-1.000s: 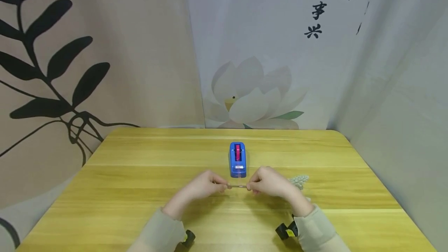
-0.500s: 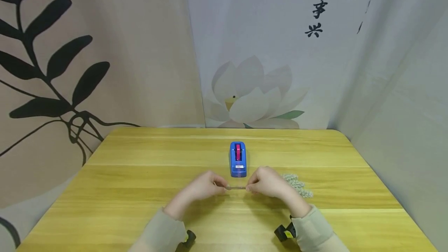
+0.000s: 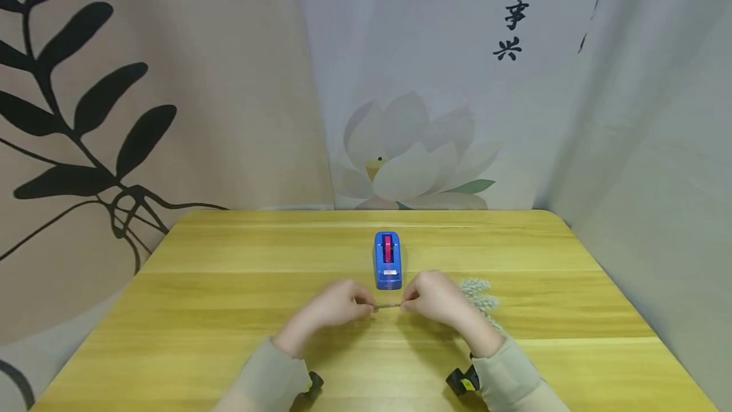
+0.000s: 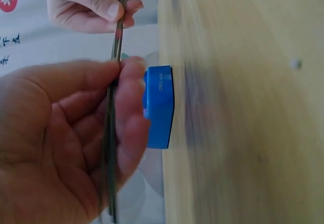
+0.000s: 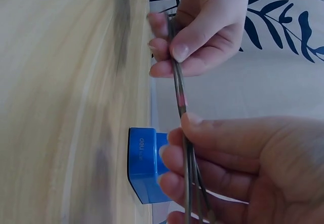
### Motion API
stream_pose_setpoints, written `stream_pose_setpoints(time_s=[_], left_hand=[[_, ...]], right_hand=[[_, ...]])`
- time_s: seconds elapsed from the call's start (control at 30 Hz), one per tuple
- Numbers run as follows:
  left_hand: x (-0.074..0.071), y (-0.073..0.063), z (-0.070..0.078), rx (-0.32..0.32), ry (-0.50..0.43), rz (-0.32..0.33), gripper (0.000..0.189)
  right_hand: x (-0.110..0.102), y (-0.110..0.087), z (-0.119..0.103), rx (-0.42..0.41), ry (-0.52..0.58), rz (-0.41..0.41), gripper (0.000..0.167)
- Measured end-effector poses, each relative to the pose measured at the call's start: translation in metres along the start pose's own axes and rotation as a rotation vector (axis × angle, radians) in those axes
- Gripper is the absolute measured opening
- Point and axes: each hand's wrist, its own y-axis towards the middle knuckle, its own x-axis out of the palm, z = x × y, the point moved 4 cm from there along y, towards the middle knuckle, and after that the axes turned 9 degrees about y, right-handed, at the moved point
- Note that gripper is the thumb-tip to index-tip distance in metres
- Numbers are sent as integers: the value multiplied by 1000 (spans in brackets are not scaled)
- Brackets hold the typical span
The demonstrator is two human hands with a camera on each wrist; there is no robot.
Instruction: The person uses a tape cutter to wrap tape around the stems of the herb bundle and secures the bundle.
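Both hands hold a thin bundle of dried flower stems (image 3: 388, 305) level, just above the wooden table (image 3: 229, 310). My left hand (image 3: 337, 304) pinches the stems' left end between thumb and fingers (image 4: 129, 107). My right hand (image 3: 431, 297) pinches the stems (image 5: 179, 97) nearer the pale fluffy flower heads (image 3: 480, 296), which stick out behind it to the right. A blue tape dispenser (image 3: 388, 260) with a red roll stands just beyond the hands; the dispenser (image 4: 158, 107) shows in both wrist views (image 5: 144, 165).
Printed curtains (image 3: 400, 81) hang close behind the table's far edge and along the right side. A black strap with a camera sits on each wrist (image 3: 460, 381).
The flower heads behind my right hand have shifted slightly, turning as the stems are worked between the fingers. Both hands stay in the same place.
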Motion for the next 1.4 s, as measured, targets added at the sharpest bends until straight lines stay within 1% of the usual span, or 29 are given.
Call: stream_pose_setpoints(time_s=[0.13,0.2,0.3,0.4,0.5,0.6,0.8,0.93,1.1,1.4], left_hand=[[0,1,1,30,8,-33,13],[0,1,2,58,9,-39,17],[0,1,1,74,-3,-48,23],[0,1,0,65,-34,-49,25],[0,0,-1,46,-66,-41,22],[-2,0,-1,31,-78,-27,19],[-4,-1,-1,33,-59,-5,17],[-6,-1,0,23,-57,25,16],[-6,0,0,5,-17,68,12],[-6,2,-6,-47,7,117,8]], right_hand=[[1,1,0,27,-18,9,7],[1,1,0,38,-21,15,7],[1,0,-1,44,-37,24,8],[0,0,-4,36,-58,26,8],[0,0,-5,19,-73,24,6],[0,0,-5,-1,-79,16,4],[2,0,-4,-33,-75,-18,11],[2,0,-4,-34,-79,-15,13],[1,0,-4,-36,-93,5,10],[2,2,-5,-28,-108,61,5]])
